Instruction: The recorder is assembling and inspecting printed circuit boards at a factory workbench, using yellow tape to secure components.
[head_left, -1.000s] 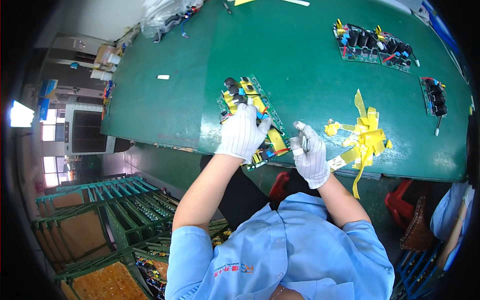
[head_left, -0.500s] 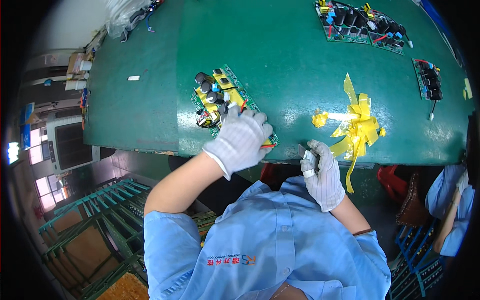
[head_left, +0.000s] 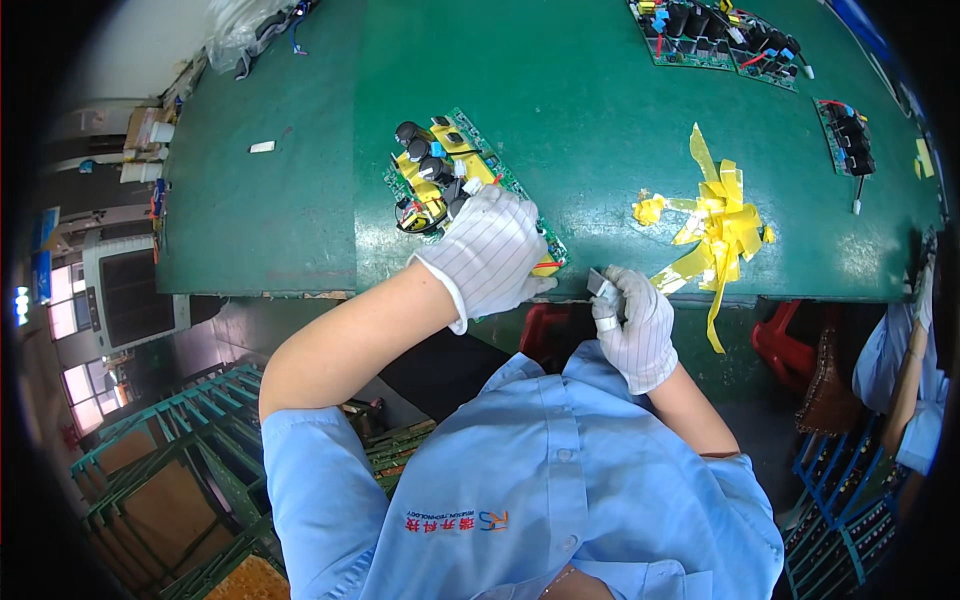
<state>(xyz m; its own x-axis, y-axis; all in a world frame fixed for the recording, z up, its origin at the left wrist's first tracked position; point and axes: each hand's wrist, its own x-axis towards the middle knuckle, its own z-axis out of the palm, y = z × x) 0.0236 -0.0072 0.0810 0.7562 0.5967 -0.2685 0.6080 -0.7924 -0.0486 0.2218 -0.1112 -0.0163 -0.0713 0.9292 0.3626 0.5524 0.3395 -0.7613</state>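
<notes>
Both my hands wear white striped gloves. On the green table in front of me lies a circuit board (head_left: pixel 446 142) with black capacitors and yellow tape on it, set at a slant. My left hand (head_left: pixel 488 250) is closed over its near right part, hiding that area. To the right, at the table's near edge, my right hand (head_left: pixel 637 325) pinches a small flat grey piece (head_left: pixel 598 284); its exact kind I cannot make out. Beyond the right hand, a bunch of yellow tape strips (head_left: pixel 738 232) sticks to the table, one strip hanging over the edge.
More circuit boards (head_left: pixel 700 50) sit at the far right, with another board (head_left: pixel 848 138) nearer the right side. A small white piece (head_left: pixel 262 147) lies at left, a plastic bag (head_left: pixel 238 35) at far left. A co-worker's blue sleeve (head_left: pixel 880 365) and a red stool (head_left: pixel 783 345) are at right.
My right hand has come slightly left and up, closer to the board, with the grey piece still pinched. My left hand stays on the board. The whole view has shifted a little.
</notes>
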